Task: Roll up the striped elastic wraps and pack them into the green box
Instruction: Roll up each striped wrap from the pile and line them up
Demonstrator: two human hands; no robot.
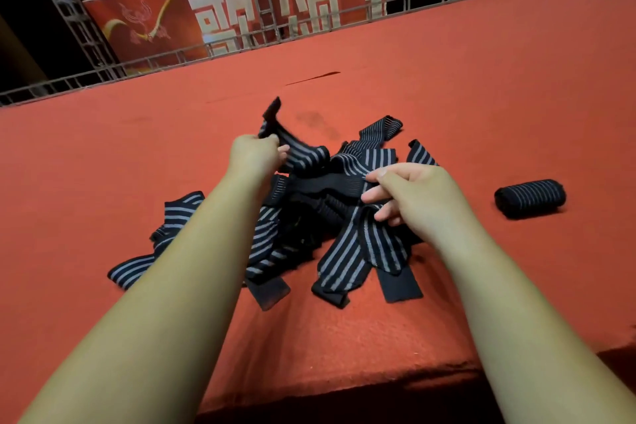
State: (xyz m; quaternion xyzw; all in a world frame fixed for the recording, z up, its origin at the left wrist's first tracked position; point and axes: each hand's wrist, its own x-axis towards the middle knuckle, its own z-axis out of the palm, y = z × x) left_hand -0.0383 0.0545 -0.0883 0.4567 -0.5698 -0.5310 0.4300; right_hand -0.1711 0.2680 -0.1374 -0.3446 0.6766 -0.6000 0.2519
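Your left hand (255,155) pinches a striped wrap (300,152) at 11 o'clock of the pile (347,251); your right hand (414,198) pinches a black band (330,181); a rolled wrap (530,198) lies at 3 o'clock.

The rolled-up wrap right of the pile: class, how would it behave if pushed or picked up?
The rolled-up wrap lies on its side as a cylinder, so a push would probably roll it. It is soft fabric, so it likely squashes under a grip and feels light. No fastening shows, so it may unwind when lifted.
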